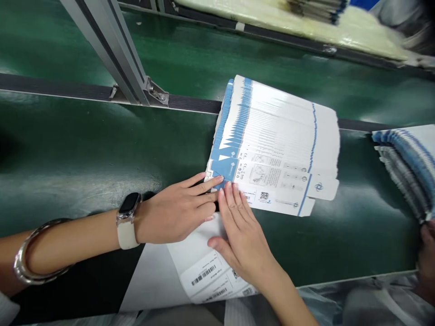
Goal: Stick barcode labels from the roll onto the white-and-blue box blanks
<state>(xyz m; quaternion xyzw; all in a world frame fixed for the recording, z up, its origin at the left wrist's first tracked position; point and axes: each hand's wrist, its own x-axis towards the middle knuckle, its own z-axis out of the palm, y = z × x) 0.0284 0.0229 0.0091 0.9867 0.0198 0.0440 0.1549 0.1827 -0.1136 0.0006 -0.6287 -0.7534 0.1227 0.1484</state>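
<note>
A fanned stack of flat white-and-blue cartons [278, 131] lies on the green work surface in front of me. My left hand [176, 206] has its fingers spread, their tips on the blue end of the nearest carton. Beside it my right hand [243, 231] lies with fingers stretched out and close together, their tips at the same carton's lower edge near a white label with a square code [264, 195]. Below both hands a sheet of printed barcode labels [204, 274] curls over the table's front edge, partly covered by my right hand. What lies under my fingertips is hidden.
A grey metal post [112, 50] stands at the back left on a dark rail [193, 103]. Another fanned stack of cartons [408, 163] is at the right, by a co-worker's hand [427, 249]. Beyond the rail runs a green belt [190, 50].
</note>
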